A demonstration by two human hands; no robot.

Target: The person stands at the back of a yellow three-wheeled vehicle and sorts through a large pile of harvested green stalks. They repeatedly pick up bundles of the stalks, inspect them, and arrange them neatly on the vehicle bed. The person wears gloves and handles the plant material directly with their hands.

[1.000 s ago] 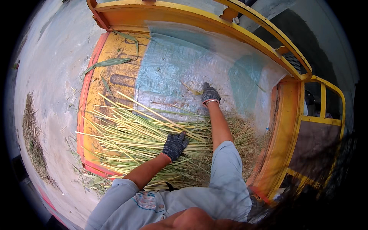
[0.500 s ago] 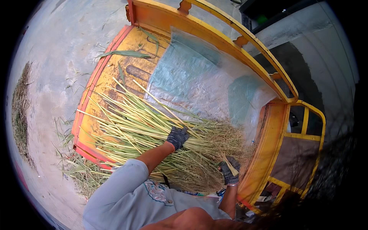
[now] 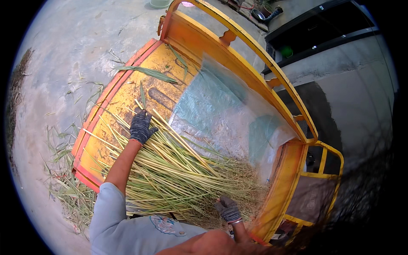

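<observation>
A wide heap of long pale-green and yellow stalks (image 3: pixel 170 170) with brushy brown seed heads (image 3: pixel 242 174), like broomcorn, lies across a yellow metal cart bed (image 3: pixel 123 91). My left hand (image 3: pixel 142 126), in a dark grey knit glove, lies over the cut stalk ends at the heap's upper left, fingers stretched and thumb apart. Lower right, beside the seed heads, is my right hand (image 3: pixel 228 209) in a matching glove, its fingers curled. Whatever those fingers may hold is hidden.
Clear and greenish plastic sheeting (image 3: pixel 212 102) covers the bed beyond the stalks. A yellow rail (image 3: pixel 255 46) rises along the far side, and a yellow frame (image 3: pixel 316 174) stands at right. Long green leaves (image 3: pixel 148 73) lie on the bed; leaf scraps (image 3: pixel 78 195) litter the concrete at left.
My left hand has slid left and up from mid-heap to the stalk ends. My right hand has moved left and down; the pale wedge-shaped piece seen in it before no longer shows.
</observation>
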